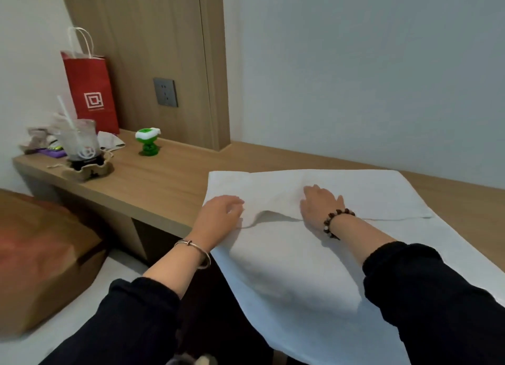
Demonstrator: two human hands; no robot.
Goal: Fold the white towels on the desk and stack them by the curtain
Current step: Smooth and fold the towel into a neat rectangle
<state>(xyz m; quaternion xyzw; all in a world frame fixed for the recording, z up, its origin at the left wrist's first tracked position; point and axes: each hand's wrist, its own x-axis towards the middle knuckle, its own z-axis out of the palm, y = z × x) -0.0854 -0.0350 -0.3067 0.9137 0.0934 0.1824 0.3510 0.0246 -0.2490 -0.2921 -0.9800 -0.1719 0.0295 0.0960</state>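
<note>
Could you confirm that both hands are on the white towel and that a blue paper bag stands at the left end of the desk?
Not quite: the head view shows the paper bag is red, not blue. The left hand and right hand are indeed on the white towel.

Palms down, left hand (222,212) and right hand (318,204) lie flat.

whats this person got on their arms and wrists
The left sleeve and right sleeve are black and soft-looking. A thin silver bangle rings the left wrist; a bracelet of dark brown beads rings the right. The left hand and right hand wear no gloves.
</note>
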